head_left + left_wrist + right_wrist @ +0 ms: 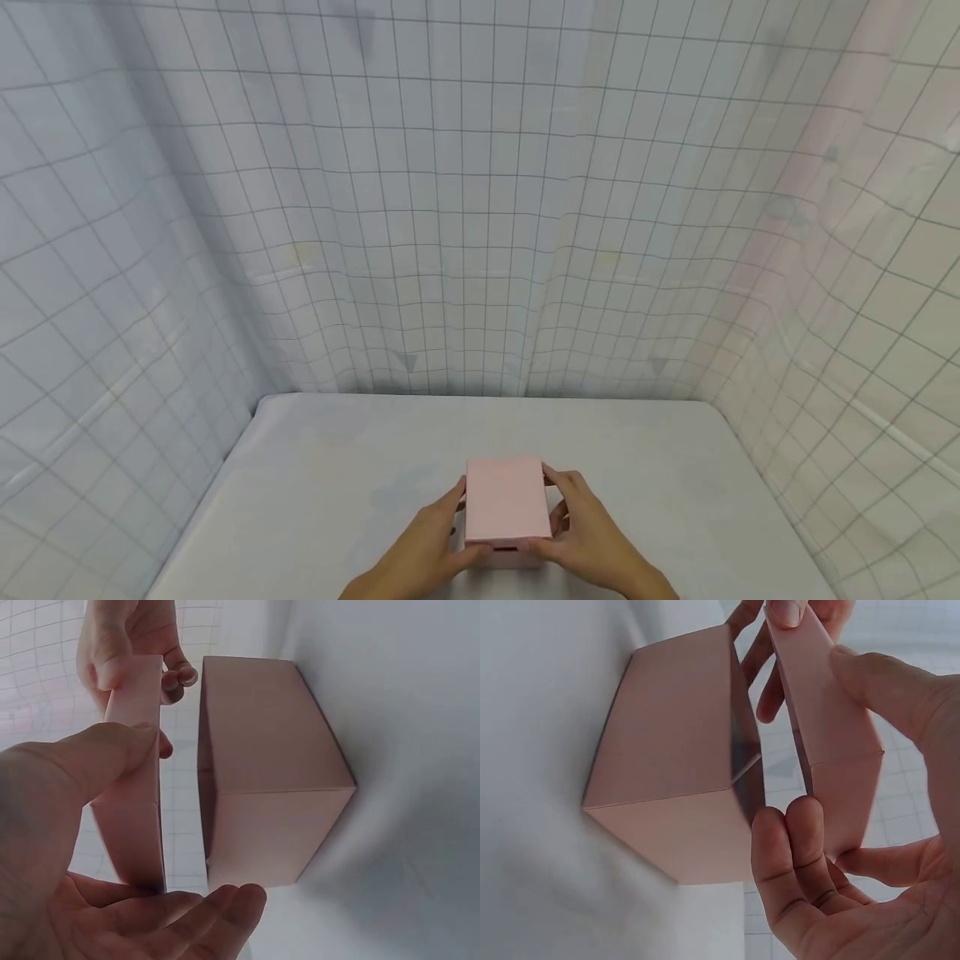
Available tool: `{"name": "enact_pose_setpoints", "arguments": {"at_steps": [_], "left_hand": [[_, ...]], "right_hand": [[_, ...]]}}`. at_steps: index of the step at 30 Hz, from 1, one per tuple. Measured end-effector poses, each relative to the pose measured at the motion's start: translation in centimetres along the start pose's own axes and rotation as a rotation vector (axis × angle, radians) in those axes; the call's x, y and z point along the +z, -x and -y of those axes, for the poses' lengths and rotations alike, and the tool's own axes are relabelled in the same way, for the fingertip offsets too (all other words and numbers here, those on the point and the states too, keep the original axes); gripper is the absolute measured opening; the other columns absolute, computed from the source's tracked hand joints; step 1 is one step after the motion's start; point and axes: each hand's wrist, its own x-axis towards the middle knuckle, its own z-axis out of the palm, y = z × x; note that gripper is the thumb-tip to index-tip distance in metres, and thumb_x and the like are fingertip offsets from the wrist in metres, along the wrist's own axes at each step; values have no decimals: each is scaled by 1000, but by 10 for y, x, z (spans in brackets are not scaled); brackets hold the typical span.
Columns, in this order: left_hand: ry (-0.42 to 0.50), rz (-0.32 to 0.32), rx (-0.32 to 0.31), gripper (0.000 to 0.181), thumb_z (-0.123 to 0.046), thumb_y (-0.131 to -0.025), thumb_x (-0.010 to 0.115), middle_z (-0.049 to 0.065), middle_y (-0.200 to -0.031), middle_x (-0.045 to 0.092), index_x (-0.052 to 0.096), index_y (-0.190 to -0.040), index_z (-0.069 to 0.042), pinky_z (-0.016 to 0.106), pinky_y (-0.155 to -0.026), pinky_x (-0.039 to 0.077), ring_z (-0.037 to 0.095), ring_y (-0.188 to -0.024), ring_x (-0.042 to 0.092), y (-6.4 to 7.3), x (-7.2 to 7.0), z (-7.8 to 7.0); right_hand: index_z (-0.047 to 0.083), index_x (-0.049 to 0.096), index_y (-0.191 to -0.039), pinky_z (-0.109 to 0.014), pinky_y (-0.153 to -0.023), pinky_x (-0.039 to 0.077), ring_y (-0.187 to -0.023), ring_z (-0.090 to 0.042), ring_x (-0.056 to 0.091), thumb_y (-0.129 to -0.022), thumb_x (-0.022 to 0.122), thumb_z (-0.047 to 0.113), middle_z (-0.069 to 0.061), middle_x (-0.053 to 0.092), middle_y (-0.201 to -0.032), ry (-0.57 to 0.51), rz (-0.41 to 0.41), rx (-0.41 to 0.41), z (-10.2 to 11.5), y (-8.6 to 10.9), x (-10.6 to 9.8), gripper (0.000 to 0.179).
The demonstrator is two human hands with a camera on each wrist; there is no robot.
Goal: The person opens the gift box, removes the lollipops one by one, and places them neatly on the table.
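Observation:
A pink box lid (506, 498) is held by both hands, level over a matching pink box (274, 727) that stands on the white surface. In both wrist views a narrow gap separates the lid's lower edge from the open top of the box. My left hand (427, 540) grips the left side of the lid, thumb on its near wall. My right hand (596, 542) grips the right side in the same way. Some fingertips of the right hand (855, 900) reach down beside the box's rim. Most of the box's inside is hidden; only a dark strip shows.
The white-covered table (337, 467) spreads around the box on all sides. Hanging white curtains with a dark grid (480, 208) enclose the table at the back, left and right.

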Motion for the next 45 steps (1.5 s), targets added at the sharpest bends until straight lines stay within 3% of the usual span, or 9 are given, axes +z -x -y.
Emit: {"name": "enact_pose_setpoints", "arguments": {"at_steps": [3,7,10,13,19,25,32,39,45], "left_hand": [[18,-31,-7,114,-43,-105,90,30,-175,54,24,-180,10,51,-106,72,46,-150,67,3,-4,-3],[85,-87,-5,113,-47,-107,86,25,-162,64,21,-182,7,27,-82,70,21,-124,74,8,-9,-8],[70,-152,-8,106,-50,-111,81,21,-155,67,25,-182,5,21,-74,64,8,-111,69,13,-13,-11],[32,-233,-33,95,-47,-113,77,19,-155,64,34,-179,5,20,-74,62,5,-107,65,16,-19,-11],[-48,-366,-115,80,-33,-112,82,13,-142,57,47,-175,1,18,-75,60,6,-99,59,23,-31,-8],[-114,-483,-78,76,-22,-107,87,11,-130,59,53,-174,-5,19,-75,59,12,-94,58,30,-41,0],[-211,-600,-45,82,-13,-97,96,12,-128,65,59,-170,-6,23,-76,65,15,-96,66,38,-48,10],[-200,-623,-103,82,-18,-98,97,19,-137,68,57,-167,3,32,-88,74,30,-115,77,47,-53,16],[-158,-605,-183,88,-30,-106,90,27,-146,64,43,-173,2,46,-100,75,41,-128,77,53,-55,23]], "right_hand": [[3,39,-180,-20,-84,65,-90,-3,64,-101,94,47,-21,55,-161,-20,-15,-19,6,-3,2,106],[3,40,-180,-20,-85,65,-90,-3,65,-106,89,46,-21,56,-159,-44,-35,-20,13,-9,8,99],[2,39,-180,-20,-83,64,-90,-3,65,-107,88,44,-22,56,-158,-55,-40,-17,18,-13,14,98],[0,35,-181,-19,-78,63,-90,-3,64,-108,87,42,-23,54,-157,-67,-41,-34,22,-18,20,98],[4,32,-182,-21,-81,67,-98,-4,68,-111,83,39,-23,52,-161,-84,-36,-99,34,-27,31,95],[2,24,-184,-25,-95,72,-109,-7,76,-114,80,32,-26,47,-166,-146,14,-168,41,-37,44,94],[2,23,-184,-25,-104,71,-133,-37,79,-115,77,23,-28,44,-172,-203,51,-224,49,-46,61,90],[-2,33,-179,-45,-108,73,-146,-47,71,-116,76,24,-27,47,-178,-125,19,-280,60,-54,75,81],[-1,40,-174,-44,-115,70,-152,-45,68,-115,76,23,-23,50,-179,-140,38,-266,63,-60,86,73]]}}
